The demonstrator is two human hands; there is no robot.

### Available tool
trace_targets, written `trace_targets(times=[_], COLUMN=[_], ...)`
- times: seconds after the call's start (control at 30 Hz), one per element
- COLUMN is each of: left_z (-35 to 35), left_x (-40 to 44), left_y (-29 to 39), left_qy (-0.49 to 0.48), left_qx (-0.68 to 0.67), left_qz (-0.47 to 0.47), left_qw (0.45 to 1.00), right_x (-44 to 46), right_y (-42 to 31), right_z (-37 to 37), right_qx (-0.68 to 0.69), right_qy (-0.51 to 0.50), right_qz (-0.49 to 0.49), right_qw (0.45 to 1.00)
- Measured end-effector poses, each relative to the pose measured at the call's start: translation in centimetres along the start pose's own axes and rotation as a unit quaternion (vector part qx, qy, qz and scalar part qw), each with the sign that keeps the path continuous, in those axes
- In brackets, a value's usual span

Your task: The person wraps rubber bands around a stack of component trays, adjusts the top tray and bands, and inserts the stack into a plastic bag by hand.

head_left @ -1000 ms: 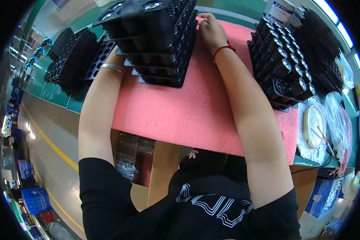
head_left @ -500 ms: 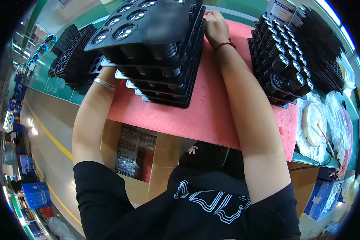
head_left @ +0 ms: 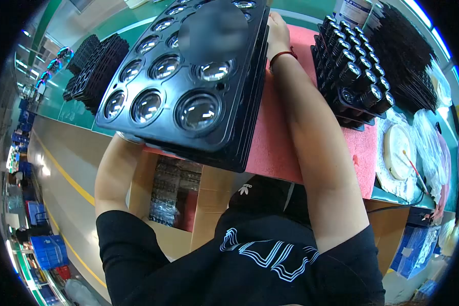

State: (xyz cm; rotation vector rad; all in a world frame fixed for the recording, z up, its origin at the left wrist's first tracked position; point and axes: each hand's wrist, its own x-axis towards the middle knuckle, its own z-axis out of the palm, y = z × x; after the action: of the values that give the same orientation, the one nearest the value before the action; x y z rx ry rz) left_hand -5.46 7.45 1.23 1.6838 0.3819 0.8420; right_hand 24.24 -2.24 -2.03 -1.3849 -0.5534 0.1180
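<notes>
A stack of black plastic trays (head_left: 153, 133) with round glassy lenses in its top tray fills the upper middle, near the camera. My right hand (head_left: 279, 31) is at the stack's far right side, its fingers partly hidden behind the trays; what they grip cannot be made out. The left forearm reaches under the stack's left side, and my left hand is hidden behind it. Below the stack lies a pink foam mat (head_left: 275, 148). On the mat's right side stands a black tray (head_left: 359, 122) of upright black cylinders with lens tops.
Stacked black trays (head_left: 94, 71) stand on the green table at the left, more (head_left: 405, 61) at the back right. Beside the mat are a round white dish (head_left: 399, 153) with a red-handled tool and plastic bags (head_left: 428, 137). An open cardboard box (head_left: 209, 204) is below the table edge.
The tray stack has come nearer to me and tilted, so more of its lensed top shows. My right hand has moved slightly with it, and my left forearm has drawn back.
</notes>
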Motion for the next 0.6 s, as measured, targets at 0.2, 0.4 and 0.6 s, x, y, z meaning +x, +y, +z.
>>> trace_targets(times=[0.2, 0.4, 0.6], left_z=[-0.4, -0.9, -1.0], left_x=[-2.0, -4.2, -6.0], left_y=[0.3, 0.4, 0.6], left_qy=[-0.018, -0.033, -0.041], left_qx=[0.002, 0.010, 0.013], left_qz=[-0.011, -0.028, -0.032], left_qw=[1.000, 0.999, 0.999], right_x=[-1.0, -0.2, -1.3], right_y=[-1.2, 0.2, -1.0], right_z=[-0.2, -0.7, -0.5], right_qx=[-0.064, -0.035, -0.084], right_qy=[0.004, -0.017, 0.004], right_qz=[0.016, -0.010, 0.002], right_qw=[0.998, 0.999, 0.996])
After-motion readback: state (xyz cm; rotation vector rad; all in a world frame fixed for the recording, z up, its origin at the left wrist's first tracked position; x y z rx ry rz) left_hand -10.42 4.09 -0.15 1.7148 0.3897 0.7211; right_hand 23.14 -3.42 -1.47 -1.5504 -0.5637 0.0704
